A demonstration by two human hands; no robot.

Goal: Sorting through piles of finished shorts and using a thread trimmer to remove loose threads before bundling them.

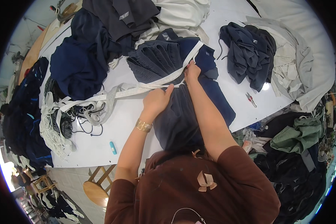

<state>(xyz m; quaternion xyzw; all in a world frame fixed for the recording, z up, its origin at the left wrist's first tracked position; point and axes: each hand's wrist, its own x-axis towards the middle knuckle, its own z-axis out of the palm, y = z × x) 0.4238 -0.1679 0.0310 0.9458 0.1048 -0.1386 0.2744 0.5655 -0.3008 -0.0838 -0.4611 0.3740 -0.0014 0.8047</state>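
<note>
A long white fabric strip (130, 92) crosses the table from the left and bends upward toward the far side. My right hand (192, 71) is closed on it where it lies over a stack of dark grey garments (155, 61) with gathered waistbands. Nearer to me, my left hand (157, 101) is closed on a thinner white length of the strip, thumb along it. Navy garments (214, 93) lie under and beside the grey stack. Dark grey cloth (177, 123) hangs down toward my body below both hands.
Heaped navy garments (78, 67) lie at far left, near tangled white and dark cords (56, 130). A crumpled dark garment (246, 52) and red-handled thread snips (251, 99) are at right. A teal capped object (112, 148) sits by the near edge; a wooden stool (95, 192) stands below.
</note>
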